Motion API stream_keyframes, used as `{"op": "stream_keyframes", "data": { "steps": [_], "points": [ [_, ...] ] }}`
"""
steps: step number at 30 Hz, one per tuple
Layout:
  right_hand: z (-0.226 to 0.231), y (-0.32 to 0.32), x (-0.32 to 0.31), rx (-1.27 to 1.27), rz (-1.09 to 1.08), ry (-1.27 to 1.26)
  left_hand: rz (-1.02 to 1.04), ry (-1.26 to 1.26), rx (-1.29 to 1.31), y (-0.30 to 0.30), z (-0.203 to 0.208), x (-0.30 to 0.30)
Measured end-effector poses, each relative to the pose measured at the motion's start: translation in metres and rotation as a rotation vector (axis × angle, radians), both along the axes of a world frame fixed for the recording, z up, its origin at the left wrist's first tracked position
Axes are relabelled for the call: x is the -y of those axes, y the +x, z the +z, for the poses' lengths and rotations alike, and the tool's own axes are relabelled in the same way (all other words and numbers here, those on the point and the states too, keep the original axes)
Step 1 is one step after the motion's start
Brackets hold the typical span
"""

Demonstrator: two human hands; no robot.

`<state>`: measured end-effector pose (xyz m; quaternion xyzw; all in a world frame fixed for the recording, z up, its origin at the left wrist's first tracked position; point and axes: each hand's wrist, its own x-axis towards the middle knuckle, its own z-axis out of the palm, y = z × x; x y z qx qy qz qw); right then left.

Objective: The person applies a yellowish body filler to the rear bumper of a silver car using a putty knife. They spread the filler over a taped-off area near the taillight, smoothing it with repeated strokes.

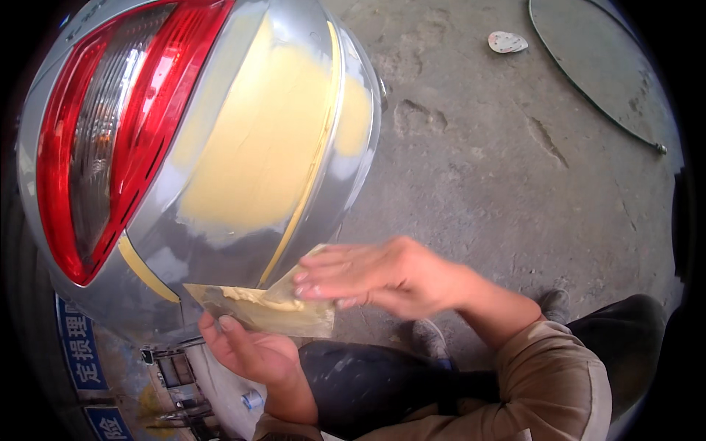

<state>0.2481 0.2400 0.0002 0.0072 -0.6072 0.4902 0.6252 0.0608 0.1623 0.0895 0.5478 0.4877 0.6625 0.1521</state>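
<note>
My left hand (250,354) grips the lower left edge of a thin, flat putty board (294,324), thumb against it. A ridge of pale yellow body filler (248,295) lies along the board's upper part. My right hand (393,275) holds a thin, translucent putty spreader (292,282) by its upper side, fingers stretched over it. Its lower edge meets the filler on the board. Just beyond both hands is the silver-grey rear corner of a car (243,253). A broad patch of smooth yellow filler (265,132) covers this bodywork.
A red and clear tail light (136,110) fills the car's left side. On the grey concrete floor (478,184) lie a white oval piece (507,42) and a thin dark curved rod (581,88). Blue signs (77,342) and a cluttered rack (180,382) stand at lower left.
</note>
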Motion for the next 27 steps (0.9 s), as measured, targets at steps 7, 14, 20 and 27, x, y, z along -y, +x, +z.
{"op": "stream_keyframes", "data": {
  "steps": [7, 14, 20, 27],
  "points": [
    [-0.038, 0.026, -0.034, 0.045, -0.284, -0.695, 0.008, 0.055, 0.156, -0.002, 0.007, 0.001],
    [-0.052, 0.021, -0.042, -0.502, -0.621, -0.907, 0.087, 0.171, -0.050, 0.002, -0.006, -0.005],
    [0.006, -0.022, 0.023, 0.085, -0.814, -0.119, 0.174, 0.212, -0.187, 0.006, -0.009, -0.002],
    [0.027, -0.046, 0.040, 0.094, -0.942, 0.008, 0.215, 0.065, -0.259, 0.012, -0.011, 0.014]
  ]
}}
